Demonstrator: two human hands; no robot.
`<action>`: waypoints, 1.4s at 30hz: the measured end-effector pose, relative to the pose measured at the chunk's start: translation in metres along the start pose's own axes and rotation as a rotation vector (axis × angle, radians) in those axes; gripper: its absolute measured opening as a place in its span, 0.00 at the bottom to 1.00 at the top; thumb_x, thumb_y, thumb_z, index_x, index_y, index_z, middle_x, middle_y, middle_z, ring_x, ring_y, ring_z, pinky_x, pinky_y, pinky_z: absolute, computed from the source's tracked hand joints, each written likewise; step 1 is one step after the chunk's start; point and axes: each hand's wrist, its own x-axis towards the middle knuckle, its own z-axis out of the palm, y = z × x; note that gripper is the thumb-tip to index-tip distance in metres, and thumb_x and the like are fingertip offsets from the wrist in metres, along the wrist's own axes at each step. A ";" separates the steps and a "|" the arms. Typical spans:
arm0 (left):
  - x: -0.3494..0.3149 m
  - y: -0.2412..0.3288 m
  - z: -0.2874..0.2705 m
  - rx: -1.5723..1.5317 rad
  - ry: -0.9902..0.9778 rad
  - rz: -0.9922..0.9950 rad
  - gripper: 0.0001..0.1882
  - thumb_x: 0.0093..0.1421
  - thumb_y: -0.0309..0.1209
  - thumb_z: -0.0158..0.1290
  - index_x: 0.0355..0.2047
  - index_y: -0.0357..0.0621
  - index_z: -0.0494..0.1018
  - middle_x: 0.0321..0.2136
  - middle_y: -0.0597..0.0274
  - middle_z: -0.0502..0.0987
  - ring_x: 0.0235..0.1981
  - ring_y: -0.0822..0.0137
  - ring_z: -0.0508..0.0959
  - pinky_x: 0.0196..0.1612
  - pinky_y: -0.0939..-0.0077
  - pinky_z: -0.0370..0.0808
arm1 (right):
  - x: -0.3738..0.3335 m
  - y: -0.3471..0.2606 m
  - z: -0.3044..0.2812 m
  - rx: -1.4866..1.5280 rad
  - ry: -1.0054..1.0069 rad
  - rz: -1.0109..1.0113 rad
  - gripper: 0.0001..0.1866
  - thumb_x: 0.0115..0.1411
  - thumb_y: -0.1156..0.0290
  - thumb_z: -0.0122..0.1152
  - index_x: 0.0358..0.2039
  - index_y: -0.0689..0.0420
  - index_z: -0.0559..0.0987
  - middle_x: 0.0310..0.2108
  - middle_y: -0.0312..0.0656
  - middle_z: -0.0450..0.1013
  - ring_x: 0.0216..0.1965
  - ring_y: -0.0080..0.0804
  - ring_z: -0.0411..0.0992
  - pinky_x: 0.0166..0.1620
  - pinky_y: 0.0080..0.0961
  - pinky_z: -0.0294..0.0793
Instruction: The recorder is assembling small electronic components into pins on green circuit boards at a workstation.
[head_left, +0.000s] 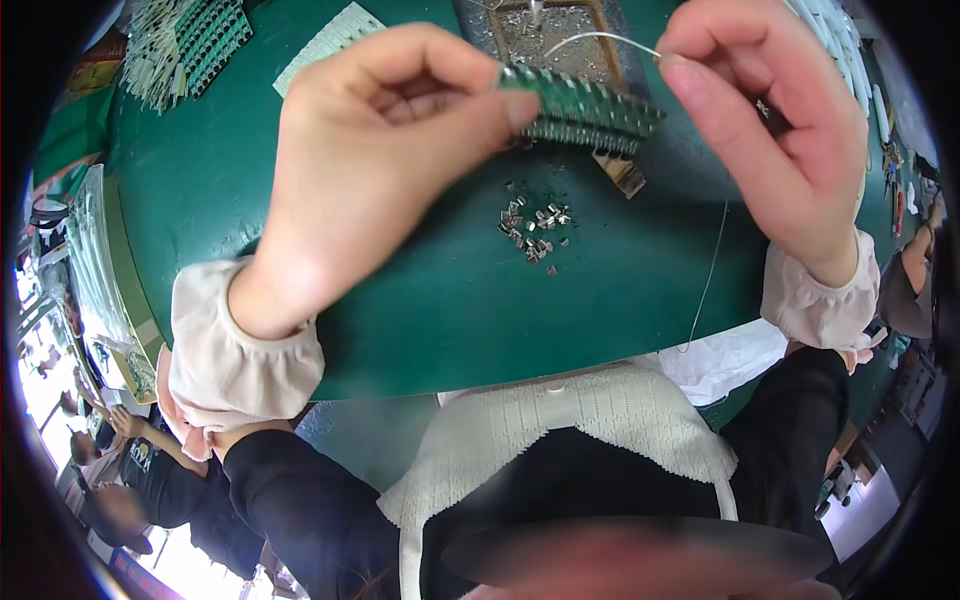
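My left hand pinches the left end of a green circuit board panel between thumb and fingers, holding it tilted above the table. Rows of small components run along the panel. To its right, my right hand grips the end of a thin white wire between thumb and forefinger. The wire arcs left above the panel; whether its far end touches anything I cannot tell. Below the panel a small brownish block shows partly. Little silvery metal pieces lie in a loose pile on the green table.
Behind the panel stands a brown-rimmed tray with metal bits. More boards and a pale perforated sheet lie at the back left. White tubes line the far right. A thin strand crosses the table's near right. Other people sit at both sides.
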 end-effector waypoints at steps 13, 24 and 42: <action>0.016 -0.007 -0.021 -0.521 -0.057 -0.206 0.05 0.64 0.28 0.55 0.37 0.42 0.76 0.34 0.66 0.79 0.36 0.76 0.80 0.44 0.75 0.82 | 0.000 -0.005 0.012 -0.846 0.204 -0.316 0.04 0.50 0.81 0.65 0.27 0.61 0.78 0.22 0.41 0.73 0.21 0.32 0.70 0.25 0.25 0.67; 0.010 0.016 -0.012 -0.660 0.052 -0.432 0.03 0.63 0.24 0.56 0.32 0.39 0.74 0.33 0.57 0.80 0.33 0.68 0.81 0.40 0.74 0.82 | -0.005 0.015 0.015 -0.691 0.327 -0.578 0.08 0.56 0.87 0.64 0.36 0.66 0.79 0.28 0.35 0.75 0.22 0.13 0.66 0.24 0.07 0.65; 0.012 -0.018 -0.016 -0.443 -0.118 -0.196 0.04 0.63 0.27 0.56 0.36 0.41 0.76 0.32 0.66 0.79 0.34 0.76 0.80 0.42 0.77 0.81 | 0.002 0.012 -0.007 -0.780 0.371 -0.107 0.03 0.55 0.81 0.62 0.31 0.63 0.78 0.26 0.40 0.73 0.24 0.28 0.69 0.28 0.21 0.68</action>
